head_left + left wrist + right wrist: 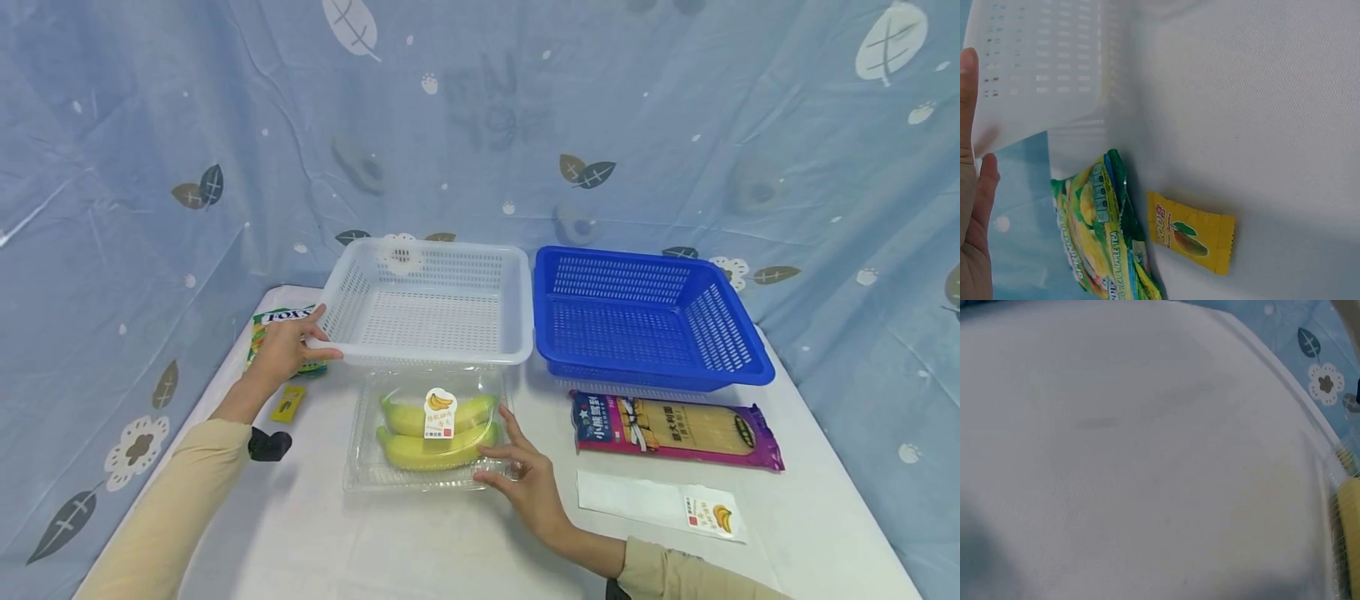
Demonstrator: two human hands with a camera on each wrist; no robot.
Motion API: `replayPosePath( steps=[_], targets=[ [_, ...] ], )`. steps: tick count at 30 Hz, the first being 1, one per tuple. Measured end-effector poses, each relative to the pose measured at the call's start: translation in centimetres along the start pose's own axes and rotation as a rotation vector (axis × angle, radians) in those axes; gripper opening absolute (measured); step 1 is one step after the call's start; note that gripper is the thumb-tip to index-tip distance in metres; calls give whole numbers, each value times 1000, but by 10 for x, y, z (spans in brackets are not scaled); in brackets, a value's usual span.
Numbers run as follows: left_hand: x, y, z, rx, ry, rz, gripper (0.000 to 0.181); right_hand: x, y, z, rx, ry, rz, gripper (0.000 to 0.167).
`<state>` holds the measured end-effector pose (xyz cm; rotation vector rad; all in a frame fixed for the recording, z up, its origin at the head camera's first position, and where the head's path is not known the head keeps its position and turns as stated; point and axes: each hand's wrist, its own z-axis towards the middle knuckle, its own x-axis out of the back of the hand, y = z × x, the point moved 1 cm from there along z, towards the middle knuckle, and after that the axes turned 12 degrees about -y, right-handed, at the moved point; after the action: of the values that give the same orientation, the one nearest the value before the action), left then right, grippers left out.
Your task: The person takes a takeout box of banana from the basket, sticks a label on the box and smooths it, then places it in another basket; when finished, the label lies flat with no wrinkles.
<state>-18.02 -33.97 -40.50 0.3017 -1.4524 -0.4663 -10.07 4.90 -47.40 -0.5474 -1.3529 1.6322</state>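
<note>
My left hand (288,346) touches the near left corner of a white perforated basket (431,358), thumb along the front and fingers by the side. In the left wrist view its fingers (967,94) look fairly straight against the basket wall (1060,94). In front of the basket lies a clear plastic box (363,467) with bananas (442,446) inside and a banana label (439,414). My right hand (532,492) grips the box's near right corner with bent fingers and thumb. The right wrist view shows part of the box (1332,550), not the hand.
Beside the white basket stands a blue basket (652,375). Before it lie a pasta packet (675,427) and a pale strip with a banana label (637,497). At left are a green FOX'S candy bag (1094,231) and a small yellow sachet (1191,234). A patterned curtain (480,125) hangs behind.
</note>
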Motion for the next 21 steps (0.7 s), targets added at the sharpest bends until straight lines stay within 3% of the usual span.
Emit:
replayPosePath(
  steps=[6, 16, 21],
  targets=[
    [-1, 1, 0, -24, 8, 2, 34, 4, -15, 3, -102, 41, 45, 27],
    [-1, -2, 2, 12, -14, -2, 34, 10, -50, 6, -265, 32, 57, 23],
    [0, 0, 1, 28, -17, 8, 37, 11, -66, 4, -297, 14, 88, 22]
  ],
)
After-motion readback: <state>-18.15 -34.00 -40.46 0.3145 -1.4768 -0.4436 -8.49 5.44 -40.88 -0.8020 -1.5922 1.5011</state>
